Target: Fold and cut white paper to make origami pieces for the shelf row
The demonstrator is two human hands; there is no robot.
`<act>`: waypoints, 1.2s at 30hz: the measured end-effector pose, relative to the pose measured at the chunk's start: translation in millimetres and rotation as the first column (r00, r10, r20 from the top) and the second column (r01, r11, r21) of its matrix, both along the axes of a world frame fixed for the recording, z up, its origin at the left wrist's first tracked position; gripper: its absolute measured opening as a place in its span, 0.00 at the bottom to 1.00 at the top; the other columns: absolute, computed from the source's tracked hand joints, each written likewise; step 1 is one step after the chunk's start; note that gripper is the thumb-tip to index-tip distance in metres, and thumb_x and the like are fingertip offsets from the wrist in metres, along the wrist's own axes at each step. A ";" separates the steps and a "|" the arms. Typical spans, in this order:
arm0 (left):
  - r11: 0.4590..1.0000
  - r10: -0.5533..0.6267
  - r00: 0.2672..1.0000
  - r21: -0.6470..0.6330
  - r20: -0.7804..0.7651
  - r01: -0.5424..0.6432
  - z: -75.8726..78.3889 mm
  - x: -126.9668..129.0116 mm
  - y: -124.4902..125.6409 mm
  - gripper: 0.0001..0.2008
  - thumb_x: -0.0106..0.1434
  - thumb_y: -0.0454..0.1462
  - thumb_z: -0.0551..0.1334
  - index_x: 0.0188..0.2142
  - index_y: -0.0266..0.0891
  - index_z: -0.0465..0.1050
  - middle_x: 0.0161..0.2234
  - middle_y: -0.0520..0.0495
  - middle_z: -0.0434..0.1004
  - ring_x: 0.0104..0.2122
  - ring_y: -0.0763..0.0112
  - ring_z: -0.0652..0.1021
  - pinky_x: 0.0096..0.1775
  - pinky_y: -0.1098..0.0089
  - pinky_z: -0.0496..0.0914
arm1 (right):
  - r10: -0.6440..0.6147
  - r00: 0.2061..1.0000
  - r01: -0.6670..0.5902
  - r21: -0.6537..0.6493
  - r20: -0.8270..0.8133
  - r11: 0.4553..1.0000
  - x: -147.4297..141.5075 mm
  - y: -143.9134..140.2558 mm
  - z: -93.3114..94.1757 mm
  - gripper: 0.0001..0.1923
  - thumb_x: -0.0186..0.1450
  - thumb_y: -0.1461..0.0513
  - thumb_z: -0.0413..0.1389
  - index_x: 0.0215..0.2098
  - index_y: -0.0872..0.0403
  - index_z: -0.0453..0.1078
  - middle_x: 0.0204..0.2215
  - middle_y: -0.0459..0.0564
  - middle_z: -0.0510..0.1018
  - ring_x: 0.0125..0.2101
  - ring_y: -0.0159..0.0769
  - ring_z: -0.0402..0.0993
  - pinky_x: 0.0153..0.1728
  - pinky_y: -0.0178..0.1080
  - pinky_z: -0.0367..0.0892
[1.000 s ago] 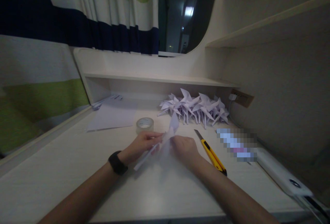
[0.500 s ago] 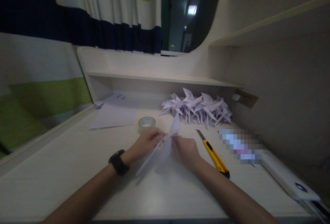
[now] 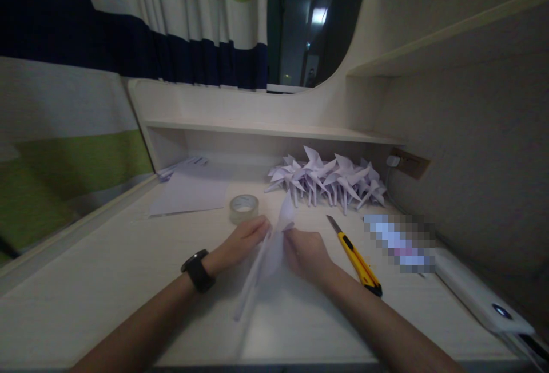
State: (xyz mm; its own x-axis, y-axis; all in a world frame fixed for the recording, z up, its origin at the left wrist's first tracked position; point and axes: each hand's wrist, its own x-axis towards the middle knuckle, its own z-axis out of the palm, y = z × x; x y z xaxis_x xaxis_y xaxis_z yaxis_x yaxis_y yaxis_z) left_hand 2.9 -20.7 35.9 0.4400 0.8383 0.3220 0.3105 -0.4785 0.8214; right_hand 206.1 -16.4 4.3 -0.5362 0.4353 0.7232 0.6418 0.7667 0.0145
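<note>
Between my two hands is a white paper pinwheel [image 3: 275, 253], one blade pointing up and a larger blade hanging down. A rolled paper stick [image 3: 247, 290] slants from it toward the near edge of the desk. My left hand [image 3: 243, 244], with a dark watch at the wrist, pinches the pinwheel near the stick's upper end. On the other side, my right hand [image 3: 307, 252] is closed on the pinwheel near its middle; its fingertips are partly hidden behind the paper. Just beyond my left hand stands a roll of clear tape [image 3: 244, 208].
Several finished-looking paper pinwheels [image 3: 330, 178] lie heaped at the back right. A yellow utility knife [image 3: 358, 261], blade out, rests right of my right hand. White paper sheets [image 3: 191, 190] lie back left. A blurred-out item [image 3: 398, 244] and a white device [image 3: 480, 293] line the right side.
The paper stick has swung, its lower end now further right and nearer me. The pinwheel's upper blade has shifted slightly left. Both hands keep their hold, moving only a little.
</note>
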 end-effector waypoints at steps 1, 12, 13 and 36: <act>1.000 -0.006 1.000 -0.028 0.019 0.006 -1.6 -0.2 1.3 0.19 0.68 0.49 0.50 0.26 0.40 0.58 0.26 0.54 0.58 0.27 0.72 0.62 0.30 0.71 0.57 | 0.008 1.000 -0.008 0.000 -0.002 1.000 -0.4 -0.7 0.1 0.11 0.68 0.63 0.43 0.34 0.55 0.65 0.21 0.46 0.74 0.20 0.30 0.69 0.24 0.33 0.55; 0.935 -0.032 0.956 -0.330 0.293 0.133 -23.5 0.3 9.8 0.19 0.62 0.53 0.58 0.30 0.38 0.66 0.24 0.54 0.61 0.25 0.74 0.63 0.26 0.72 0.56 | -0.001 0.998 -0.002 0.048 0.055 0.999 -1.8 0.0 -5.7 0.13 0.69 0.62 0.42 0.32 0.54 0.66 0.19 0.47 0.74 0.20 0.30 0.69 0.23 0.34 0.53; 0.927 -0.041 0.950 -0.342 0.310 0.151 -25.2 0.0 11.3 0.19 0.61 0.53 0.59 0.30 0.38 0.67 0.24 0.53 0.62 0.25 0.74 0.63 0.26 0.72 0.56 | 0.003 0.998 -0.006 0.049 0.063 0.999 -1.9 -0.3 -5.6 0.13 0.69 0.62 0.42 0.31 0.54 0.65 0.19 0.47 0.74 0.20 0.30 0.69 0.23 0.34 0.53; 0.949 -0.076 0.974 -0.283 0.216 0.137 -18.2 3.1 6.0 0.19 0.63 0.52 0.56 0.30 0.38 0.64 0.28 0.52 0.63 0.28 0.73 0.64 0.29 0.73 0.59 | -0.018 0.997 0.018 0.001 0.074 1.000 -3.7 -2.7 -8.3 0.14 0.69 0.62 0.42 0.31 0.54 0.66 0.20 0.47 0.74 0.21 0.30 0.69 0.25 0.33 0.55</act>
